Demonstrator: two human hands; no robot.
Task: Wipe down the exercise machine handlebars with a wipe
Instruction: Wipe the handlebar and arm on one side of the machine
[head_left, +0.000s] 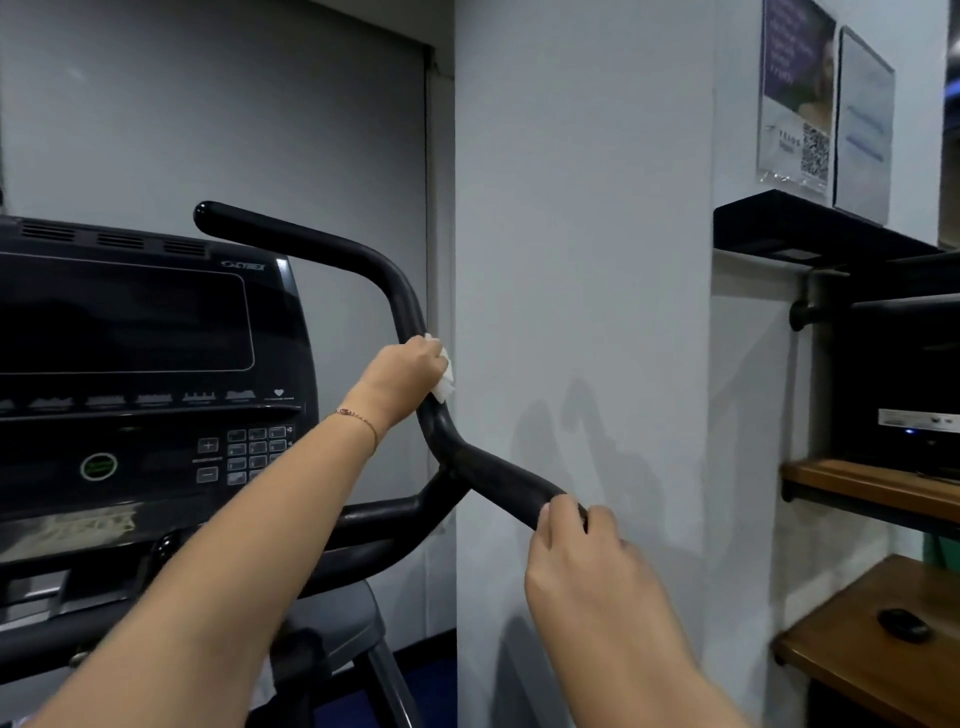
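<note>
Left hand (402, 376) clamps crumpled white wipe (444, 382) around curved black handlebar (400, 306); right hand (576, 535) clasps its end.

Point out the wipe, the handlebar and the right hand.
wipe (444, 382): head view, on the white fold showing past the left hand's fingers.
handlebar (332, 248): head view, on the bare upper stretch near the console.
right hand (582, 551): head view, on the back of the hand gripping the bar's end.

Your left hand (404, 375) presses the white wipe (444, 382) around the black handlebar (405, 306) (upright section); your right hand (576, 540) grips its lower end.
</note>
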